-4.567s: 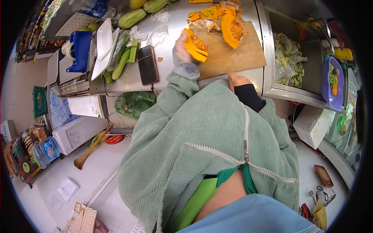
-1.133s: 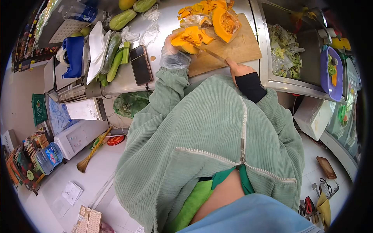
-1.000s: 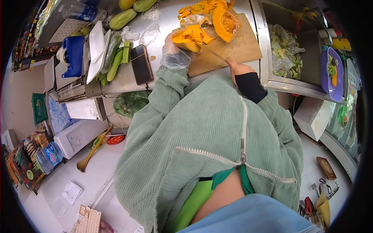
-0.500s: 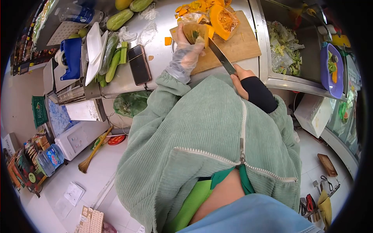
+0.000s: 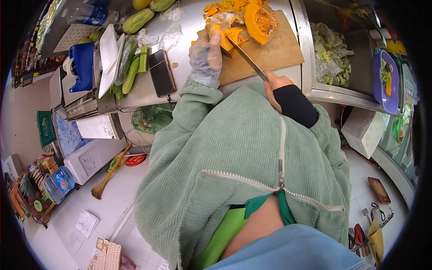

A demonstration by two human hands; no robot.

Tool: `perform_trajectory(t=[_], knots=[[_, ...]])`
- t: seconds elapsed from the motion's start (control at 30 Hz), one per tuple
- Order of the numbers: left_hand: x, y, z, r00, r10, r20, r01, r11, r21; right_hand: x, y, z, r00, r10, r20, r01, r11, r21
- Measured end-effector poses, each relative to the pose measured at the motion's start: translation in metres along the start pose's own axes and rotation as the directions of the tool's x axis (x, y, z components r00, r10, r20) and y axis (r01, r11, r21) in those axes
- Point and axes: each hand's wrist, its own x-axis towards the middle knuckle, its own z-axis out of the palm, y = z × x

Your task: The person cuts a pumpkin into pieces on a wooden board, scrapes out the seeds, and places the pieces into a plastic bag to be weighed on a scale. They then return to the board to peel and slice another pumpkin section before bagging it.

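Observation:
My left hand (image 5: 208, 58), in a clear plastic glove, is closed around a piece of pumpkin (image 5: 218, 38) at the left edge of the wooden cutting board (image 5: 270, 57). My right hand (image 5: 275, 85), with a black sleeve at the wrist, grips the handle of a knife (image 5: 246, 59). The blade slants up and left, its tip close to the held piece. A large cut pumpkin (image 5: 260, 23) with its seeds showing lies on the board. Small orange pumpkin pieces (image 5: 225, 6) are heaped behind it.
Left of the board are a phone (image 5: 162, 74), green vegetables (image 5: 131, 74), white foam trays (image 5: 110, 56) and a blue tape dispenser (image 5: 82, 72). At the right, a metal sink (image 5: 362, 67) holds leafy scraps, beside a purple basket (image 5: 377, 90).
My left hand has shifted slightly left with the pumpkin piece, now turned so its orange flesh shows. My right hand and the knife have moved a little left and up.

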Motion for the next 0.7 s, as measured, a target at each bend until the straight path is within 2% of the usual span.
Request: perform_trajectory(t=[0.03, 0.1, 0.13, 0.2, 0.33, 0.37, 0.4, 0.43, 0.5, 0.53, 0.6, 0.63, 0.7], knots=[[0.004, -0.001, 0.002, 1.0, 0.004, -0.003, -0.004, 1.0, 0.002, 0.002, -0.001, -0.001, 1.0, -0.015, 0.003, 0.015, 1.0, -0.014], [0.009, -0.003, 0.01, 0.986, 0.029, -0.163, -0.051, 0.989, -0.136, 0.001, -0.006, -0.002, 1.0, -0.002, 0.004, 0.002, 1.0, -0.029], [0.01, -0.003, 0.012, 0.987, 0.031, -0.161, -0.053, 0.989, -0.137, 0.001, -0.008, -0.004, 1.0, 0.014, 0.005, -0.014, 0.999, -0.046], [0.01, -0.005, 0.016, 0.984, -0.025, -0.174, -0.021, 0.966, -0.259, 0.003, -0.009, -0.004, 0.999, 0.041, 0.011, -0.041, 0.998, -0.056], [0.01, 0.004, 0.017, 0.973, -0.004, -0.231, -0.049, 0.973, -0.225, 0.016, -0.01, -0.004, 0.997, 0.074, 0.03, -0.072, 0.994, -0.078], [0.005, 0.016, 0.016, 0.977, -0.031, -0.209, 0.035, 0.999, 0.017, 0.021, -0.008, -0.002, 0.997, 0.076, 0.028, -0.074, 0.994, -0.077], [0.002, 0.023, 0.015, 0.979, -0.062, -0.194, 0.112, 0.959, 0.26, 0.028, -0.004, 0.004, 0.997, 0.077, 0.016, -0.075, 0.994, -0.075], [0.001, 0.017, 0.016, 0.98, -0.061, -0.191, 0.111, 0.959, 0.261, 0.031, -0.003, 0.007, 0.997, 0.077, 0.004, -0.076, 0.994, -0.073], [0.001, 0.005, 0.021, 0.966, 0.083, -0.245, -0.074, 0.996, 0.042, 0.034, -0.005, 0.005, 0.996, 0.084, 0.01, -0.083, 0.994, -0.075], [0.003, -0.002, 0.024, 0.967, 0.077, -0.244, -0.069, 0.997, 0.042, 0.033, -0.006, 0.006, 0.995, 0.094, 0.022, -0.092, 0.993, -0.077], [0.004, -0.002, 0.027, 0.962, 0.014, -0.274, -0.05, 0.991, -0.122, 0.036, -0.007, 0.009, 0.993, 0.115, 0.019, -0.113, 0.991, -0.065], [0.003, -0.003, 0.026, 0.961, 0.016, -0.277, -0.052, 0.991, -0.122, 0.04, -0.007, 0.008, 0.992, 0.129, 0.007, -0.129, 0.99, -0.055], [-0.002, 0.003, 0.025, 0.985, 0.074, -0.158, -0.085, 0.994, -0.065, 0.045, -0.002, 0.016, 0.995, 0.099, -0.011, -0.099, 0.995, -0.022]])
